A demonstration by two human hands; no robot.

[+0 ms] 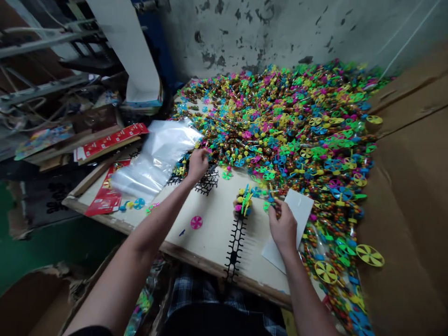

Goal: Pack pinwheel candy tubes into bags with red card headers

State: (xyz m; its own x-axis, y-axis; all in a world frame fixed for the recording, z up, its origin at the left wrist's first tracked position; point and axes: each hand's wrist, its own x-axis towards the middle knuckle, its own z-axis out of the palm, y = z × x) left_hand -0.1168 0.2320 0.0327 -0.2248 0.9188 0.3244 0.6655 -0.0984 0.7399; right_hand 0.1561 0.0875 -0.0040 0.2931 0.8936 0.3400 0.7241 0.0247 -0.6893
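Observation:
My left hand (198, 164) is closed in a fist at the near edge of a heap of candy-filled tubes with colourful plastic fans (280, 126). What its fingers hold, if anything, is hidden. Black toothed plastic racks (207, 181) lie just below it. My right hand (284, 226) is closed on a candy tube (278, 213) at the heap's front edge, beside a white card (300, 205). Between my hands, several fan pieces (244, 200) in green, yellow, pink and blue are bunched at the far end of another black rack (235, 252).
Clear plastic bags (157, 158) and red printed cards (108, 189) cover the table's left side. A loose pink fan (196, 222) lies on the pale tabletop (210, 242). Cardboard (409, 186) walls the right side; a peeling wall (280, 32) stands behind.

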